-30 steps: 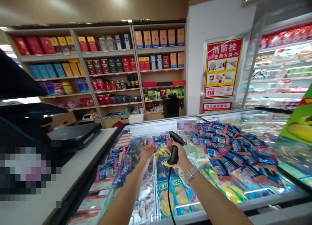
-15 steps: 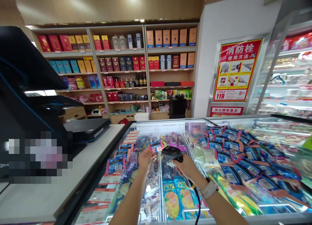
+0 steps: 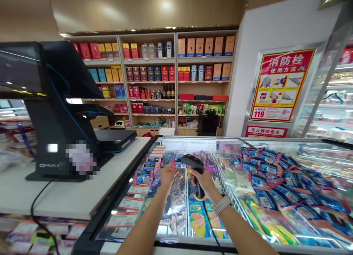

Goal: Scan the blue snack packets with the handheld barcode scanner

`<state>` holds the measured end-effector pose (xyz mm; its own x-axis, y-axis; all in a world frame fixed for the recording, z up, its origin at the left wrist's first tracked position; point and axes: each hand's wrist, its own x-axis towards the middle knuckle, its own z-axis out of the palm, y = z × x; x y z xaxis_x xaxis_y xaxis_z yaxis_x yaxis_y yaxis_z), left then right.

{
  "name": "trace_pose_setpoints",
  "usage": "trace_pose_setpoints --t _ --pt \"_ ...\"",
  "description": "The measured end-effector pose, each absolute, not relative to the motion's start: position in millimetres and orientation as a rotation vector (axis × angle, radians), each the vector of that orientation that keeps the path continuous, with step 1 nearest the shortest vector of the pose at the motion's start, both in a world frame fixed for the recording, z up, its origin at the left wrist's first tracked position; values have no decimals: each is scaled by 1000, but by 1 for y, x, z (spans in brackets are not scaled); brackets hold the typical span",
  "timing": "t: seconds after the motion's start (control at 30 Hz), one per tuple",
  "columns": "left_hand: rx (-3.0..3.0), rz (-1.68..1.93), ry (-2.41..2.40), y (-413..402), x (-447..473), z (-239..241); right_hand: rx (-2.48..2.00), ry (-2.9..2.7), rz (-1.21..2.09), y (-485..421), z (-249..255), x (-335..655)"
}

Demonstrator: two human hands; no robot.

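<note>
My right hand (image 3: pixel 205 181) is closed around the handle of a black barcode scanner (image 3: pixel 193 162), whose head points left over the chest freezer (image 3: pixel 190 140). Its black cable (image 3: pixel 211 229) trails down toward me. A pale watch sits on that wrist. My left hand (image 3: pixel 168 174) reaches over the freezer lid just left of the scanner, fingers pinched on a small blue packet (image 3: pixel 176 163). Under the glass lie blue and red packets (image 3: pixel 273 174) and other frozen goods.
A black till screen on a stand (image 3: pixel 55 111) occupies the white counter (image 3: pixel 82 188) to my left, with a cable hanging off it. Shelves of boxed goods (image 3: pixel 165 71) line the back wall. A red fire poster (image 3: pixel 281 85) and a lit chiller (image 3: pixel 331 100) stand at right.
My view has swung to the left, bringing the till screen fully into sight. The scanner has turned in my right hand from upright to level, head pointing left. My left hand stays by the blue packet.
</note>
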<state>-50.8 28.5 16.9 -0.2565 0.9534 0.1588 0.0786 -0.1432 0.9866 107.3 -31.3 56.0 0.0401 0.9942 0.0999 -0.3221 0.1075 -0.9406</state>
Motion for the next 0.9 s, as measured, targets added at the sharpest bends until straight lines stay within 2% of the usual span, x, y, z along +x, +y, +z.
trace_pose_setpoints --t 0.13,0.23,0.47,0.57,0.67,0.9 --pt "1352 1526 1515 10 -127 34 -558 -558 1610 -30 69 42" --pt "1484 1442 1692 0 -181 46 -392 -349 1753 -26 70 -11" --pt "1969 1159 2275 -10 -212 54 -596 -102 1791 -24 46 -75" --pt "2091 1280 2227 -8 -201 59 -485 -114 1803 -24 43 -57" --pt "2210 1404 1961 2 -175 64 -424 -180 1735 -19 46 -15" --pt "2224 1300 1430 43 -39 64 -633 -236 1183 1 45 151"
